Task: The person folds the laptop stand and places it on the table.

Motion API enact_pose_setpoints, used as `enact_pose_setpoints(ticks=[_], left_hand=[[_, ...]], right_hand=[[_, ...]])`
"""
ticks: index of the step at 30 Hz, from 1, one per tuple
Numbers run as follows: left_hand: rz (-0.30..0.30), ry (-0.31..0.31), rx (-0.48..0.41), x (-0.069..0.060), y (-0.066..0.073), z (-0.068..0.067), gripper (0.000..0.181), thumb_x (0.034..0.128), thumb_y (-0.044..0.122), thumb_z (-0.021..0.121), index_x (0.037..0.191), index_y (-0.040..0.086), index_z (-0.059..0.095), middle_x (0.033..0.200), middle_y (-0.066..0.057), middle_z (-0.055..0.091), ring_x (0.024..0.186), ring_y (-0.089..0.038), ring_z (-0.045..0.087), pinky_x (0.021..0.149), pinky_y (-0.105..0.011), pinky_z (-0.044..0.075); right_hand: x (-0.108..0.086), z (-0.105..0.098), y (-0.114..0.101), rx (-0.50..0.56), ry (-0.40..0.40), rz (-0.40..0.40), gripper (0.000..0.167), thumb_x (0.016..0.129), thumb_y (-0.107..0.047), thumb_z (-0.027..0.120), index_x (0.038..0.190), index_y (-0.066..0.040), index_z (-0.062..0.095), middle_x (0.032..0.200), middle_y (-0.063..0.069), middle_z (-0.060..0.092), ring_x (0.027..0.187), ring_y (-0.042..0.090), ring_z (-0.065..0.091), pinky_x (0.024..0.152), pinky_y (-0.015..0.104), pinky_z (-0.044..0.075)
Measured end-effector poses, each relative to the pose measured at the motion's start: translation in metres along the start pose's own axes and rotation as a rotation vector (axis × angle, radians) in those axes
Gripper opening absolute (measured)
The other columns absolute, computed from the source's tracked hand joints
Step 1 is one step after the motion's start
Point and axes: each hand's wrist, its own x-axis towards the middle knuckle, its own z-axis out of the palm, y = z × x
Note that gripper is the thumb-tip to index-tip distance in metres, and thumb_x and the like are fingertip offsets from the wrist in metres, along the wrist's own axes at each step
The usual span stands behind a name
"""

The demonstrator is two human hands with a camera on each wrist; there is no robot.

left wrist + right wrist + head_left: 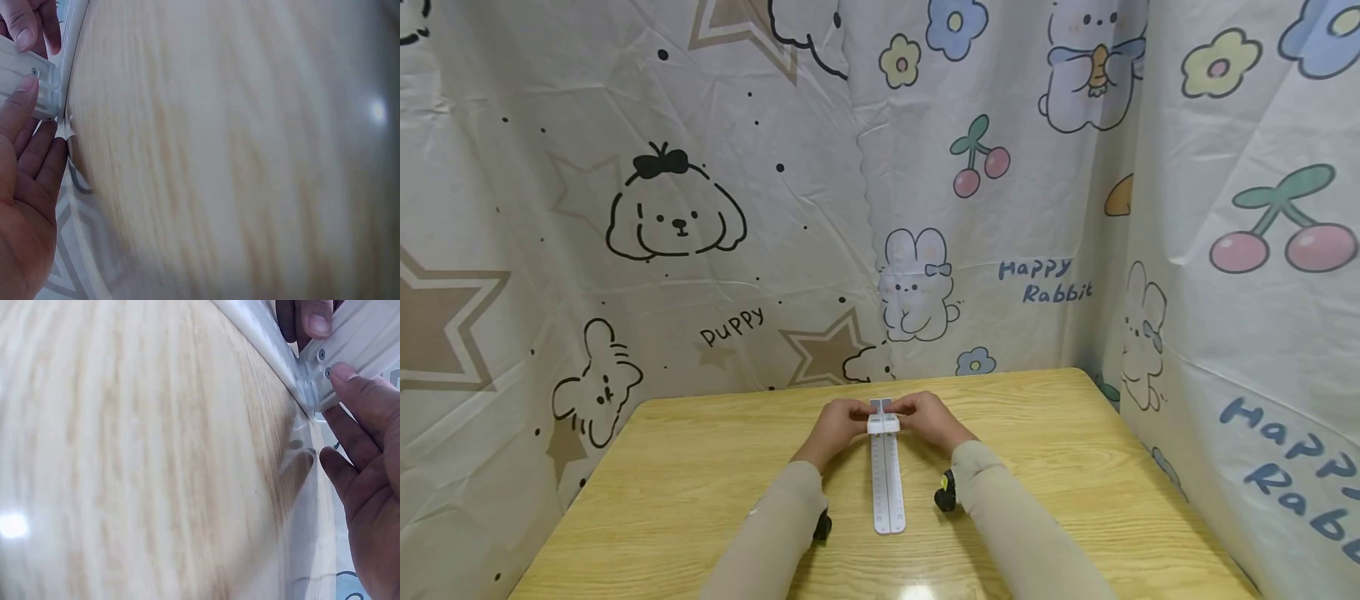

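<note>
A long white foot-measuring ruler [889,492], with scale marks along both sides, lies lengthwise on the table in the head view. Near its far end stands a raised white crosspiece [883,425]. My left hand [835,429] grips this end from the left, and my right hand [932,418] grips it from the right. In the left wrist view, the left thumb [22,103] presses the white part beside a small screw. The right thumb [353,381] lies at another screw in the right wrist view, with fingers behind the part.
The yellow wood-grain table [715,483] extends on both sides of the ruler. A printed curtain [820,208] hangs behind the table's far edge, and more curtain stands at left and right. A black wrist device [946,492] sits beside the right sleeve.
</note>
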Motion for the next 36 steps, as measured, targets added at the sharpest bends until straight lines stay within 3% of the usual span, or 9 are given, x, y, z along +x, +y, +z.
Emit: enact_pose_setpoints(ticks=[10, 15, 24, 36], left_hand=[[-0.048, -0.084, 0.012, -0.004, 0.004, -0.005, 0.031, 0.0896, 0.015, 0.08, 0.12, 0.015, 0.077, 0.122, -0.004, 0.074, 0.116, -0.024, 0.067, 0.101, -0.042, 0.056], [-0.033, -0.138, -0.01, -0.005, 0.003, -0.009, 0.035, 0.0878, 0.014, 0.081, 0.122, 0.017, 0.076, 0.125, -0.002, 0.073, 0.119, -0.023, 0.066, 0.103, -0.042, 0.054], [0.046, -0.238, 0.09, -0.006, -0.001, -0.014, 0.05, 0.085, 0.018, 0.085, 0.133, 0.015, 0.07, 0.136, 0.002, 0.067, 0.133, -0.026, 0.058, 0.112, -0.046, 0.046], [0.057, -0.287, 0.121, -0.009, 0.002, -0.017, 0.063, 0.0808, 0.026, 0.088, 0.138, 0.015, 0.065, 0.146, 0.002, 0.059, 0.139, -0.026, 0.051, 0.118, -0.045, 0.04]], right_hand=[[-0.004, -0.004, 0.001, 0.038, -0.086, 0.001, 0.03, 0.091, -0.006, 0.077, 0.119, -0.016, 0.078, 0.126, 0.002, 0.073, 0.126, 0.022, 0.063, 0.106, 0.041, 0.052], [-0.004, -0.005, 0.007, 0.069, -0.129, -0.021, 0.033, 0.088, -0.006, 0.079, 0.12, -0.017, 0.077, 0.128, 0.002, 0.072, 0.127, 0.022, 0.062, 0.106, 0.04, 0.052], [-0.006, -0.006, 0.008, 0.025, -0.189, -0.056, 0.041, 0.085, -0.009, 0.083, 0.124, -0.018, 0.075, 0.134, -0.001, 0.069, 0.131, 0.02, 0.059, 0.11, 0.039, 0.049], [-0.009, -0.007, 0.01, -0.005, -0.216, -0.091, 0.051, 0.082, -0.008, 0.085, 0.13, -0.017, 0.072, 0.143, 0.001, 0.063, 0.139, 0.024, 0.052, 0.116, 0.042, 0.043]])
